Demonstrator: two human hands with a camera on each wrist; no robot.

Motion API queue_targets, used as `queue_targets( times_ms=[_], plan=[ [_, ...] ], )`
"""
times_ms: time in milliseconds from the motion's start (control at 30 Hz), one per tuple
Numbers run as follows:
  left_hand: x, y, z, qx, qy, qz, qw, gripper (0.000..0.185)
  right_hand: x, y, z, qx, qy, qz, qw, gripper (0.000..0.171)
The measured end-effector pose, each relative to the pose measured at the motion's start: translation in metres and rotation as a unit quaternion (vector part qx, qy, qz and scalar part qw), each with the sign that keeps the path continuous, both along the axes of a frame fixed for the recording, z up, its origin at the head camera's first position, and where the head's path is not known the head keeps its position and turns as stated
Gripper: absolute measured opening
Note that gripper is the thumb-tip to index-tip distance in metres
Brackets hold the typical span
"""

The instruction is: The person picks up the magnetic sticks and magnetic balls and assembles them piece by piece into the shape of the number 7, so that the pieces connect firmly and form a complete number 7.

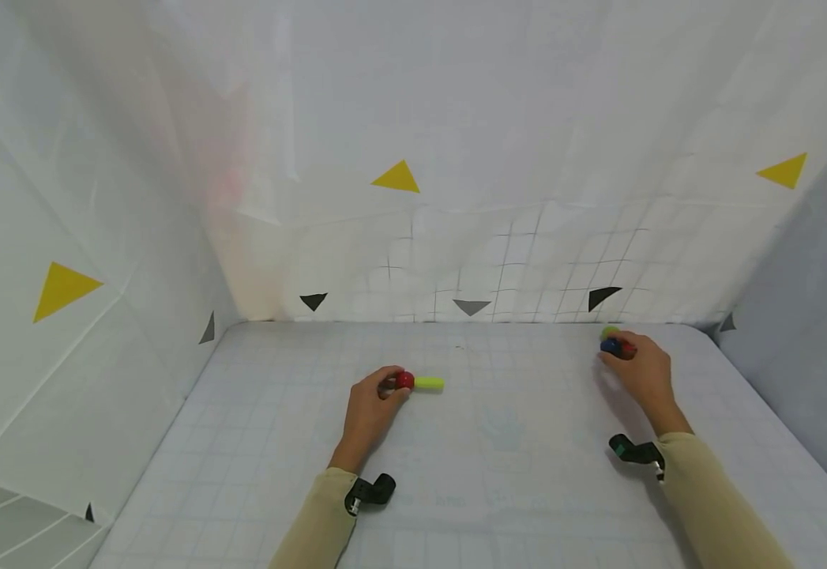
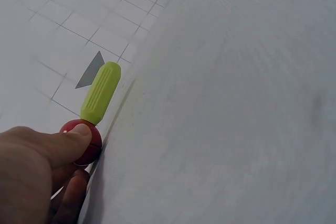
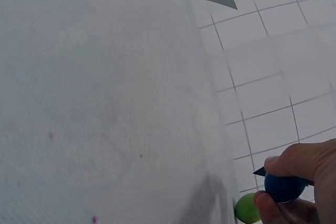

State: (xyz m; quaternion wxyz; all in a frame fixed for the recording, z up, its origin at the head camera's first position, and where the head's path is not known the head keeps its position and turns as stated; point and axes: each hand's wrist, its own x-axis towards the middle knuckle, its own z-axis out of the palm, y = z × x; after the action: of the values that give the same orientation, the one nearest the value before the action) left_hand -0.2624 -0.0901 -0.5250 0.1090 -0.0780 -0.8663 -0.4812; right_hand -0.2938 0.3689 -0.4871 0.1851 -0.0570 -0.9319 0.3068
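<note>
My left hand [image 1: 369, 407] pinches a red ball [image 1: 404, 380] that is joined to a short lime-green rod [image 1: 429, 383]; the rod points right, low over the table. In the left wrist view the thumb lies over the red ball [image 2: 81, 141] and the green rod [image 2: 101, 92] sticks out beyond it. My right hand [image 1: 642, 370] sits at the far right of the table and grips a dark blue ball [image 1: 610, 345] with a bit of red beside it. A green ball [image 1: 609, 332] lies just beyond the fingers. In the right wrist view the blue ball [image 3: 284, 186] is between the fingertips, with the green ball [image 3: 247, 208] next to it.
The work surface is a white gridded mat [image 1: 513, 442] enclosed by white sheet walls [image 1: 456, 118] with yellow and black triangles. The back wall meets the mat just behind the right hand. Black wrist cameras [image 1: 370, 491] sit on both beige sleeves.
</note>
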Motion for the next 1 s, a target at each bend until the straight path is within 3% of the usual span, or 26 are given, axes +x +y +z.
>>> queue_targets(
  times_ms=[200,467,733,1000],
  plan=[
    [0.000,0.000,0.001,0.003,-0.001,0.000,1.0000,0.039,0.001,-0.007,0.000,-0.002,0.002,-0.004,1.000,0.048],
    [-0.001,0.000,-0.001,-0.004,-0.005,0.007,1.0000,0.039,0.005,-0.014,-0.001,-0.002,0.045,0.007,0.999,0.050],
    [-0.003,-0.001,-0.003,0.001,-0.001,0.003,1.0000,0.038,0.010,-0.022,0.000,-0.026,0.018,0.027,0.999,0.051],
    [-0.003,-0.001,-0.002,0.007,-0.014,0.002,0.9999,0.037,0.011,-0.036,0.001,-0.046,0.041,0.046,0.997,0.048]
  ],
)
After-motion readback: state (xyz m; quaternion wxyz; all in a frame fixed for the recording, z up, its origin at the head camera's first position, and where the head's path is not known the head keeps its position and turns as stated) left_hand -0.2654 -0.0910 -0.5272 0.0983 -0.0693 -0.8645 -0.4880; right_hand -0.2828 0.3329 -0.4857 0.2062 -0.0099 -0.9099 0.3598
